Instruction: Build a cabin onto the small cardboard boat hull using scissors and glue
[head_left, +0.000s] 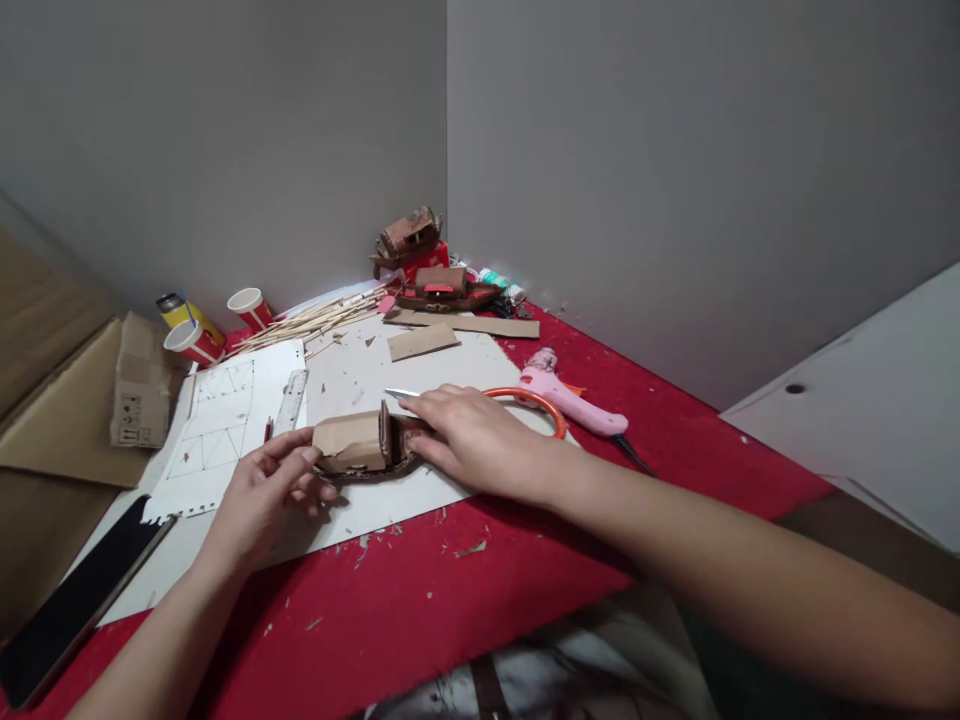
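Head view: I seem to be steadying the model boat [349, 442] at the near side of the desk [420, 585]; the next move would call for even pressure. Left hand [264, 490] pinches its left end, fingers curled; right hand [487, 445] lies half-curled over its right end, hold hidden. Counted: two far boats [441, 280], two cups [202, 346], one glue gun [576, 402], one pair of scissors [551, 409].

Small boat model of brown cardboard [360, 455], set upright at eight o'clock from view centre, length laid from nine to three o'clock. Dark hull [379, 473] topped by tan folded-cardboard cabin cover [346, 440]; three o'clock end edged by darker upright panel [385, 437]. Beyond, reddish-brown deck [400, 440] left exposed, partly hidden.
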